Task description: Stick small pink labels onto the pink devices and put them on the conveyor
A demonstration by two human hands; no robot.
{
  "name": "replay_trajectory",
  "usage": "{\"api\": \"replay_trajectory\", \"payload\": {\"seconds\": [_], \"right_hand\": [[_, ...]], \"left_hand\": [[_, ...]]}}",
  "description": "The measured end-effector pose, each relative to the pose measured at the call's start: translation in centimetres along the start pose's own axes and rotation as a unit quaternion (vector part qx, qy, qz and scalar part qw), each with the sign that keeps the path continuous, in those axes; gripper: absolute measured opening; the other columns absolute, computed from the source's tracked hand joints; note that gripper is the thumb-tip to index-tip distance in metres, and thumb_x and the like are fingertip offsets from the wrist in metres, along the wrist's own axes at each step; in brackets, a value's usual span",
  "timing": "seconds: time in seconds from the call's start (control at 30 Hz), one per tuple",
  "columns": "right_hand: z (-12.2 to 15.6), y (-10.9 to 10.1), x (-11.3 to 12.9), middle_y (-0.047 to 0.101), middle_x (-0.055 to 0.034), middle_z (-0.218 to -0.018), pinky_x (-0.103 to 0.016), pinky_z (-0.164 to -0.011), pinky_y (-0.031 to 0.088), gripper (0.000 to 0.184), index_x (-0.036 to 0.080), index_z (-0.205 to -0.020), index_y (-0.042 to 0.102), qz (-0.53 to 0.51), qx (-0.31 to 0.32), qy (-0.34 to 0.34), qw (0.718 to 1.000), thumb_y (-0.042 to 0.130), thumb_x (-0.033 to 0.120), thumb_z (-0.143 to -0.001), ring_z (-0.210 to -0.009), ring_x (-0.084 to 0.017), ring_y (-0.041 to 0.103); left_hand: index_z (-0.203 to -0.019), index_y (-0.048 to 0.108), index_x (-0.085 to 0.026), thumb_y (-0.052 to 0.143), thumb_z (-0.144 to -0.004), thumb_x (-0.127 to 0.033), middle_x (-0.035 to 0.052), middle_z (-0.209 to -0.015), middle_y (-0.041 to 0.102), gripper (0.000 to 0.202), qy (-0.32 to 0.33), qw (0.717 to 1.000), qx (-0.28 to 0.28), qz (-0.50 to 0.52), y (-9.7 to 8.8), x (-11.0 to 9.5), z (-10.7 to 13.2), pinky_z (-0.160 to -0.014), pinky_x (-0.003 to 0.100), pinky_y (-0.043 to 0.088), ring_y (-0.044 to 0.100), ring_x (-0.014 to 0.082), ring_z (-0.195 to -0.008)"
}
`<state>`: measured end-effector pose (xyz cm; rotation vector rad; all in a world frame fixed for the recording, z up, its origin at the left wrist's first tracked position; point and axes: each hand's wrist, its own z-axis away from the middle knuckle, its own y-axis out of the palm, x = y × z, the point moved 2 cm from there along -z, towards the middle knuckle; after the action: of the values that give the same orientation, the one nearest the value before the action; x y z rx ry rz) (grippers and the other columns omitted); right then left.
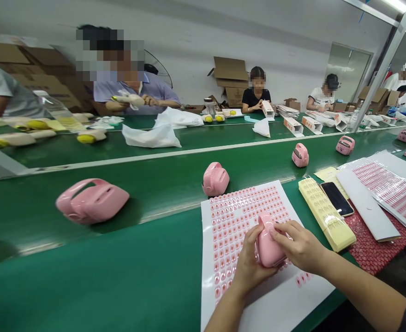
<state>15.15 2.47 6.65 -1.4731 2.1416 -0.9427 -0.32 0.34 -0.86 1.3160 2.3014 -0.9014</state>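
My left hand (251, 265) is wrapped round a pink plastic device (271, 251) with a loop handle on top. It is held up, slightly tilted, over a white sheet of stickers (229, 244). Rows of small pink-and-red domed stickers cover much of that sheet, with some gaps. My right hand (298, 244) has its thumb and fingertips drawn together against the device, by the round spot at the handle's base. Anything pinched there is too small to make out.
Pink devices like it stand on the green conveyor belt (168, 184), one (92, 200) at left. To my right lie a yellow banded bundle (325, 214), a phone (337, 198) and more sticker sheets (393, 180). Across the belt, people work among white boxes (293, 126).
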Motion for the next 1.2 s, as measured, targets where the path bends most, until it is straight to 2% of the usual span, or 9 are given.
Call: {"api": "replay_trajectory", "payload": {"seconds": [0.1, 0.2, 0.33, 0.4, 0.47, 0.53, 0.63, 0.93, 1.2], "right_hand": [[-0.2, -0.7, 0.1, 0.057, -0.0175, -0.103, -0.036, -0.074, 0.052, 0.030, 0.009, -0.112, 0.053, 0.027, 0.035, -0.031, 0.999, 0.039, 0.009, -0.085, -0.089, -0.022, 0.053], [0.1, -1.3, 1.0, 0.055, -0.0143, -0.110, -0.038, -0.081, 0.049, 0.020, 0.016, -0.099, 0.059, -0.006, 0.018, -0.052, 0.998, 0.046, 0.012, -0.084, -0.100, -0.023, 0.050], [1.6, 0.7, 3.7, 0.059, -0.0091, -0.096, -0.030, -0.076, 0.048, 0.014, 0.016, -0.095, 0.059, -0.129, 0.037, 0.017, 0.991, 0.052, 0.015, -0.083, -0.089, -0.018, 0.054], [2.4, 2.9, 5.3, 0.061, -0.0077, -0.089, -0.027, -0.068, 0.048, 0.017, 0.015, -0.096, 0.059, -0.152, 0.124, 0.039, 0.980, 0.057, 0.019, -0.080, -0.080, -0.017, 0.054], [2.9, 5.2, 6.7, 0.061, -0.0075, -0.085, -0.028, -0.066, 0.048, 0.019, 0.013, -0.092, 0.060, -0.139, 0.217, 0.026, 0.966, 0.063, 0.024, -0.077, -0.077, -0.018, 0.054], [2.9, 7.0, 7.6, 0.061, -0.0080, -0.082, -0.031, -0.066, 0.047, 0.015, 0.013, -0.084, 0.061, -0.108, 0.269, 0.009, 0.957, 0.065, 0.026, -0.075, -0.077, -0.020, 0.053], [2.3, 8.4, 8.1, 0.058, -0.0078, -0.070, -0.031, -0.059, 0.045, 0.006, 0.014, -0.071, 0.060, -0.040, 0.273, -0.006, 0.961, 0.058, 0.016, -0.077, -0.070, -0.021, 0.052], [1.9, 8.1, 9.3, 0.054, -0.0081, -0.061, -0.026, -0.038, 0.033, 0.015, 0.014, -0.067, 0.055, 0.005, 0.222, -0.105, 0.969, 0.047, 0.007, -0.078, -0.055, -0.018, 0.048], [2.0, 8.7, 8.1, 0.051, -0.0039, -0.057, -0.025, -0.040, 0.034, 0.023, 0.015, -0.065, 0.053, -0.018, 0.142, -0.167, 0.975, 0.039, 0.006, -0.080, -0.051, -0.014, 0.046]], "left_hand": [[-0.128, 0.035, -0.028, 0.074, -0.058, -0.038, 0.0100, -0.115, 0.051, 0.080, -0.026, 0.999, 0.000, 0.021, 0.1, 0.0, 0.1, -0.085, 0.045, 0.047, 0.052, 0.0287, -0.106], [-0.123, 0.040, -0.030, 0.075, -0.057, -0.037, 0.0081, -0.114, 0.052, 0.075, -0.133, 0.989, -0.024, 0.066, -0.4, 0.3, -0.2, -0.079, 0.040, 0.049, 0.055, 0.0265, -0.100], [-0.112, 0.049, -0.026, 0.079, -0.048, -0.042, 0.0058, -0.111, 0.052, 0.072, -0.295, 0.917, -0.213, 0.166, -2.6, 1.2, -1.2, -0.074, 0.033, 0.048, 0.055, 0.0227, -0.093], [-0.107, 0.052, -0.025, 0.076, -0.048, -0.048, 0.0045, -0.107, 0.054, 0.069, -0.321, 0.864, -0.309, 0.233, -3.7, 1.8, -1.8, -0.075, 0.031, 0.046, 0.054, 0.0210, -0.092], [-0.105, 0.052, -0.024, 0.073, -0.049, -0.054, 0.0037, -0.104, 0.056, 0.067, -0.326, 0.837, -0.351, 0.263, -4.5, 2.2, -2.2, -0.074, 0.030, 0.045, 0.054, 0.0196, -0.088], [-0.104, 0.052, -0.024, 0.073, -0.048, -0.055, 0.0025, -0.100, 0.057, 0.067, -0.329, 0.830, -0.363, 0.266, -4.7, 2.3, -2.3, -0.072, 0.029, 0.044, 0.055, 0.0182, -0.085], [-0.102, 0.054, -0.025, 0.077, -0.046, -0.049, 0.0003, -0.096, 0.058, 0.065, -0.344, 0.818, -0.364, 0.283, -4.2, 2.0, -2.0, -0.071, 0.025, 0.044, 0.055, 0.0160, -0.084], [-0.095, 0.063, -0.019, 0.062, -0.058, -0.063, 0.0054, -0.088, 0.067, 0.057, -0.398, 0.768, -0.344, 0.366, -2.4, 0.8, -2.3, -0.068, 0.029, 0.049, 0.061, 0.0204, -0.081], [-0.103, 0.061, -0.026, 0.049, -0.073, -0.055, 0.0025, -0.089, 0.067, 0.043, -0.481, 0.626, -0.370, 0.490, -3.2, -0.1, -2.8, -0.058, 0.035, 0.054, 0.063, 0.0216, -0.076]]}}
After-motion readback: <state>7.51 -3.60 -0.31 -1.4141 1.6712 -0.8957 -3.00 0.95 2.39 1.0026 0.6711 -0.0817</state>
